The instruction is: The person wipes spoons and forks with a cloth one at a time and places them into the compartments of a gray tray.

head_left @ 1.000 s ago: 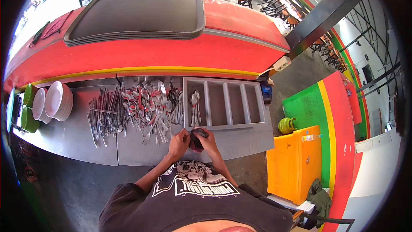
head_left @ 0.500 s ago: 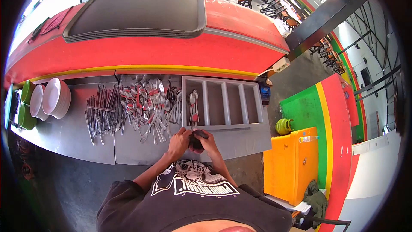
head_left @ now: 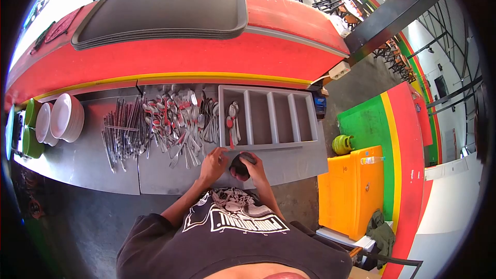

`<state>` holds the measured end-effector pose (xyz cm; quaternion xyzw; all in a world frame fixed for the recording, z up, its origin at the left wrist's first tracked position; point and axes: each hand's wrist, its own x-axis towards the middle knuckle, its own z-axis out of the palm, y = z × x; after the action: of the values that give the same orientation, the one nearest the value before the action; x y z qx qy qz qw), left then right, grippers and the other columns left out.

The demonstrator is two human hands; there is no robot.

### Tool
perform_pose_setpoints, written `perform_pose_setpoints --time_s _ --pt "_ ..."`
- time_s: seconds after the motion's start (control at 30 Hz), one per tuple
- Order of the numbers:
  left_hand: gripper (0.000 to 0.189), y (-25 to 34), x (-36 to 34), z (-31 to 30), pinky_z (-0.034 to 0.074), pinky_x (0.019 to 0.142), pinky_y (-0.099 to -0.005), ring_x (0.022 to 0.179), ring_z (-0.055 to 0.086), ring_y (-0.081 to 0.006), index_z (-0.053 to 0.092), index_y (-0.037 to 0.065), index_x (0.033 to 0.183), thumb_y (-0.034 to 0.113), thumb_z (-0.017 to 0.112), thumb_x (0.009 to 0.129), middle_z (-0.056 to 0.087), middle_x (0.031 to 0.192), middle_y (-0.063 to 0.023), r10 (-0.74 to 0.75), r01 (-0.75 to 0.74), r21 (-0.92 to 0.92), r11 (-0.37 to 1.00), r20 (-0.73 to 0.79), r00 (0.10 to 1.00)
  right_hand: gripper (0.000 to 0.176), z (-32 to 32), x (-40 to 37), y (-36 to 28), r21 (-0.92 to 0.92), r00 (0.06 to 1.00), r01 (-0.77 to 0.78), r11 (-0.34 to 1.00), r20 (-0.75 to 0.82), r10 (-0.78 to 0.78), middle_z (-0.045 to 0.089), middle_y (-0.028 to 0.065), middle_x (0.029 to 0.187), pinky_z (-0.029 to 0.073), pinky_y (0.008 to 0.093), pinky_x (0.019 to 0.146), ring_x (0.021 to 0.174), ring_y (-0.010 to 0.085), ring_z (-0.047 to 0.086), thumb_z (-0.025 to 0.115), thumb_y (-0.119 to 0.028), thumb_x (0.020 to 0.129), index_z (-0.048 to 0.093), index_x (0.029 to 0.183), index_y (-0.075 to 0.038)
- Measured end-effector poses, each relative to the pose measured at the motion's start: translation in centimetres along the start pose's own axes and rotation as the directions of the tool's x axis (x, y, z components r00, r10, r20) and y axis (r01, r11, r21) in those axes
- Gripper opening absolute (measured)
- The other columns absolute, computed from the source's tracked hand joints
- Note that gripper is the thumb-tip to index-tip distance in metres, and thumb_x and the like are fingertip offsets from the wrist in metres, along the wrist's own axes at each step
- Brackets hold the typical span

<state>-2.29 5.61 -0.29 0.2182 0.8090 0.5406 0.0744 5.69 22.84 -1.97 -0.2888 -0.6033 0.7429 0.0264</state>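
My right hand point(head_left: 254, 168) is closed around a dark bundle point(head_left: 239, 167) that looks like a wiping cloth, just below the cutlery tray. My left hand point(head_left: 213, 165) is beside it on the left, fingers loosely apart near the tray's front edge, with nothing visible in them. The grey cutlery tray point(head_left: 261, 146) has long compartments; several spoons point(head_left: 233, 119) lie in its leftmost one. Left of the tray is a heap of loose spoons and forks point(head_left: 181, 121), and beyond it a pile of thinner cutlery point(head_left: 123, 129), perhaps knives.
White bowls point(head_left: 72, 119) and green dishes point(head_left: 32, 142) stand at the left end of the metal counter point(head_left: 170, 181). Behind rises a red ledge point(head_left: 206, 59) bearing a stack of dark trays point(head_left: 165, 8). An orange cabinet point(head_left: 343, 191) stands at right.
My hands have drawn apart: the left slightly left, the right slightly right with the dark bundle. A spoon formerly at my hands now lies in the leftmost compartment. The view shifted slightly.
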Motion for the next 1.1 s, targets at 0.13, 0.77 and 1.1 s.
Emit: perform_pose_setpoints --time_s 0.13,0.77,1.1 --pt "0.018 -1.9 0.2 -0.5 0.050 0.056 -0.0363 0.060 0.066 -0.0240 0.062 0.004 0.101 0.010 0.066 0.084 0.066 0.076 -0.0112 -0.117 0.114 -0.053 0.992 -0.043 0.992 0.029 0.6 0.0 -0.1 -0.129 0.985 0.166 0.978 0.067 -0.158 0.068 0.0039 0.099 0.050 0.0276 0.083 0.092 0.0124 0.063 0.073 -0.012 0.083 0.067 0.111 -0.005" --pt "0.012 -5.1 0.6 -2.0 0.053 0.063 -0.0340 0.069 0.069 -0.0243 0.063 0.002 0.095 0.008 0.063 0.084 0.068 0.078 -0.0124 -0.129 0.131 -0.106 0.986 0.026 0.991 0.029 2.6 3.9 1.8 -0.186 0.987 0.122 0.975 0.121 -0.101 0.069 0.0038 0.096 0.050 0.0269 0.080 0.090 0.0119 0.063 0.076 -0.016 0.082 0.066 0.106 -0.004" --pt "0.026 -10.0 6.0 -0.1 0.050 0.071 -0.0501 0.090 0.063 -0.0394 0.056 0.009 0.106 0.025 0.065 0.087 0.058 0.109 -0.0158 -0.092 0.168 0.382 0.909 -0.210 0.973 0.026 3.5 3.0 2.3 -0.086 0.984 0.171 0.981 0.059 -0.167 0.067 0.0020 0.097 0.049 0.0263 0.081 0.091 0.0111 0.062 0.075 -0.013 0.083 0.065 0.105 -0.005"
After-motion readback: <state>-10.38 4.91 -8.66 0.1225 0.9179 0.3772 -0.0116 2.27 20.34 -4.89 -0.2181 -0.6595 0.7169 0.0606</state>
